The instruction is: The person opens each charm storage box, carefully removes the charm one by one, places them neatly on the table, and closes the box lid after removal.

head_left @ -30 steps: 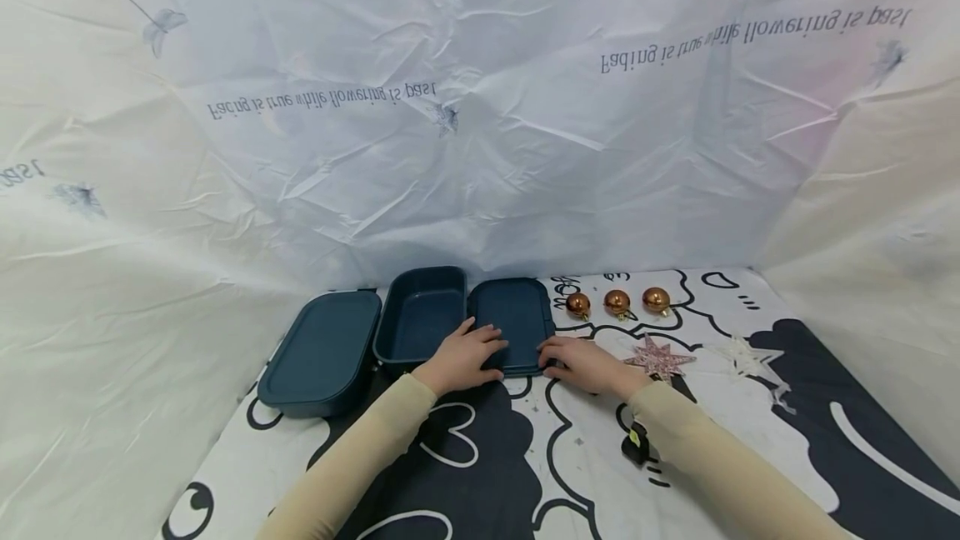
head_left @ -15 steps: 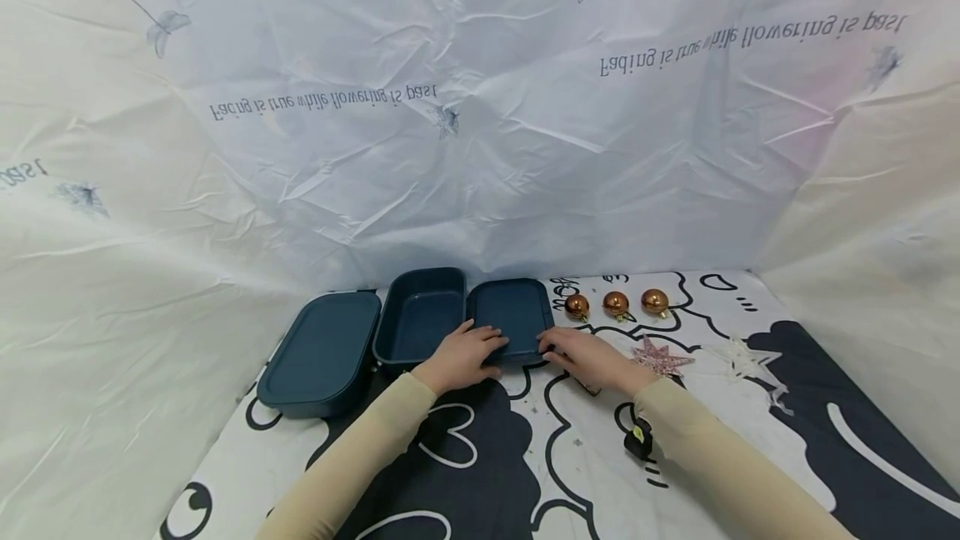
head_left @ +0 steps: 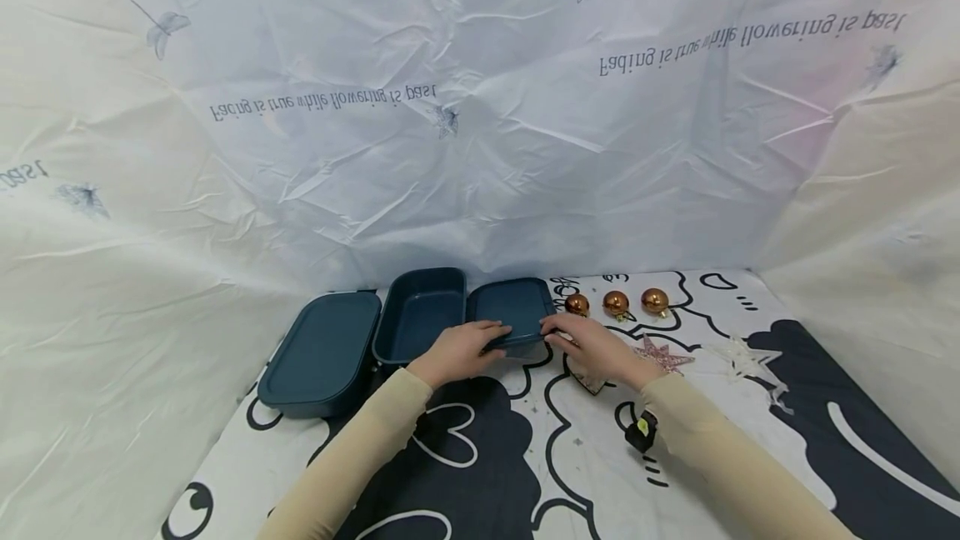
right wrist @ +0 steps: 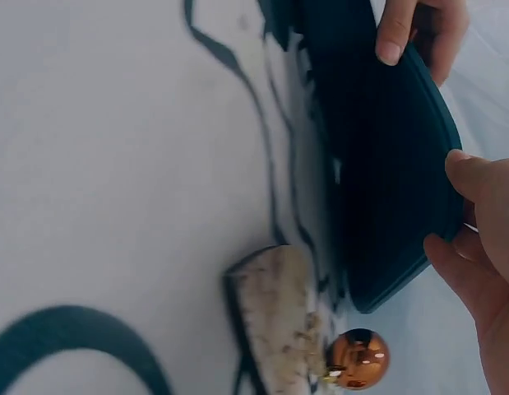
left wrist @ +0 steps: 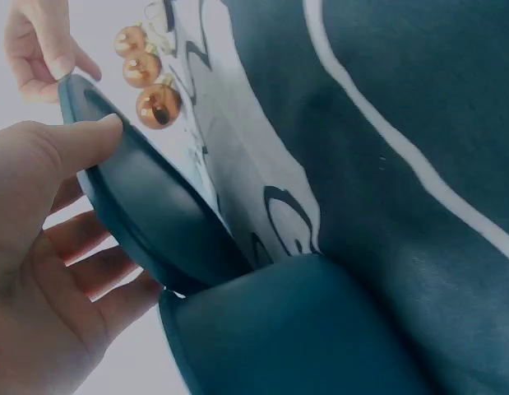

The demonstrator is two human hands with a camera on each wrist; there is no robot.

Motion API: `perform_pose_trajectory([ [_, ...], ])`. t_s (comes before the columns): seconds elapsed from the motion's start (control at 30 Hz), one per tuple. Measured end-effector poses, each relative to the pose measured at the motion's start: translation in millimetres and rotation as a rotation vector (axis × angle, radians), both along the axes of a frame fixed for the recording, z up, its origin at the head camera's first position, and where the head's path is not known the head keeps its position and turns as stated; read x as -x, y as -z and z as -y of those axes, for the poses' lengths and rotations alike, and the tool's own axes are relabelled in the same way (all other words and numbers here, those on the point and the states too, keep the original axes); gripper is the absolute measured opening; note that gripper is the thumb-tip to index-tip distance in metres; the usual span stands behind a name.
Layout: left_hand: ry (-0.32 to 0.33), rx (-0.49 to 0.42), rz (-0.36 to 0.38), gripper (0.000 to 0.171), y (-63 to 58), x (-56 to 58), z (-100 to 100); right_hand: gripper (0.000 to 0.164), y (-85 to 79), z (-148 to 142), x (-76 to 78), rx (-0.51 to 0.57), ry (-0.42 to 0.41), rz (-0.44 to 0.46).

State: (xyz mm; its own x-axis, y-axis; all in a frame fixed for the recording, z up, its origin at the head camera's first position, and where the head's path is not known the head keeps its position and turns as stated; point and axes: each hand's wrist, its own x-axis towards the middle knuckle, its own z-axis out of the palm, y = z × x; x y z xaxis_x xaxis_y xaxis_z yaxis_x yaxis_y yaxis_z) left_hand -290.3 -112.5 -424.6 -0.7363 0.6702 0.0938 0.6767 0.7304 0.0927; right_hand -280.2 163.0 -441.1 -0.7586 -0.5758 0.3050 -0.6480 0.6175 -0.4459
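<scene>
A dark blue lid [head_left: 513, 307] is held by both hands at its near edge, which is tilted up off the cloth. My left hand [head_left: 465, 352] pinches its left corner. In the left wrist view the thumb presses the lid's underside [left wrist: 164, 210] and the fingers lie behind it. My right hand [head_left: 588, 348] pinches the right corner; the right wrist view shows thumb and fingertips at the lid's rim [right wrist: 451, 123]. Just left of the lid stands an uncovered dark blue box [head_left: 423, 327], partly overlapped by the left hand.
A lidded blue box [head_left: 322, 348] stands far left. Copper baubles [head_left: 617, 304] line the back right, with a pink glitter star [head_left: 660, 358] and white star [head_left: 746, 359] nearer. A patterned, dark-edged piece [right wrist: 275, 317] lies below the right hand, and a small black object [head_left: 641, 432] beside the right sleeve.
The lid's near edge has risen from the cloth, lifted by both hands, so it now tilts with a gap beneath. The boxes and ornaments stay put.
</scene>
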Motion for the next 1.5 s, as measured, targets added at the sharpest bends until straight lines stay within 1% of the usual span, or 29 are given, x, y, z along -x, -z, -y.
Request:
perform_pose_trajectory([
  [0.07, 0.000, -0.017, -0.016, 0.047, -3.3, 0.2, -1, 0.020, -3.6, -2, 0.7, 0.023, 0.006, -0.008],
  [0.13, 0.002, -0.036, -0.050, 0.046, -7.0, 0.2, -2, 0.023, -7.8, -3, 0.3, 0.048, 0.010, -0.011],
  [0.33, 0.034, -0.139, -0.146, 0.038, -22.1, -2.8, -3, 0.026, -18.8, -5, -2.1, 0.108, 0.041, -0.028],
  [0.43, 0.047, -0.183, -0.204, 0.034, -29.5, -4.5, -4, 0.027, -24.4, -6, -2.8, 0.145, 0.053, -0.052],
  [0.53, 0.063, -0.219, -0.264, 0.031, -38.5, -7.3, -5, 0.029, -29.6, -6, -3.0, 0.177, 0.053, -0.086],
  [0.67, 0.096, -0.250, -0.318, 0.030, -52.9, -12.9, -4, 0.032, -33.2, -7, -2.7, 0.208, 0.060, -0.090],
  [0.87, 0.136, -0.298, -0.355, 0.033, -72.6, -19.8, -3, 0.034, -32.0, -6, -2.3, 0.223, 0.108, -0.060],
  [1.03, 0.176, -0.352, -0.363, 0.033, -86.7, -25.2, -1, 0.034, -30.7, -4, -3.4, 0.250, 0.120, -0.045],
  [1.2, 0.206, -0.405, -0.372, 0.032, -102.9, -30.6, 4, 0.021, -24.6, -2, -3.9, 0.262, 0.134, -0.046],
  [1.3, 0.217, -0.437, -0.373, 0.031, -114.7, -33.4, 7, 0.019, -19.5, 1, -3.8, 0.270, 0.132, -0.027],
  [1.43, 0.232, -0.487, -0.361, 0.031, -131.4, -36.5, 13, 0.029, -15.1, 6, -3.6, 0.294, 0.113, 0.007],
  [1.5, 0.239, -0.516, -0.356, 0.030, -139.6, -37.2, 16, 0.031, -14.0, 9, -3.0, 0.298, 0.105, 0.017],
])
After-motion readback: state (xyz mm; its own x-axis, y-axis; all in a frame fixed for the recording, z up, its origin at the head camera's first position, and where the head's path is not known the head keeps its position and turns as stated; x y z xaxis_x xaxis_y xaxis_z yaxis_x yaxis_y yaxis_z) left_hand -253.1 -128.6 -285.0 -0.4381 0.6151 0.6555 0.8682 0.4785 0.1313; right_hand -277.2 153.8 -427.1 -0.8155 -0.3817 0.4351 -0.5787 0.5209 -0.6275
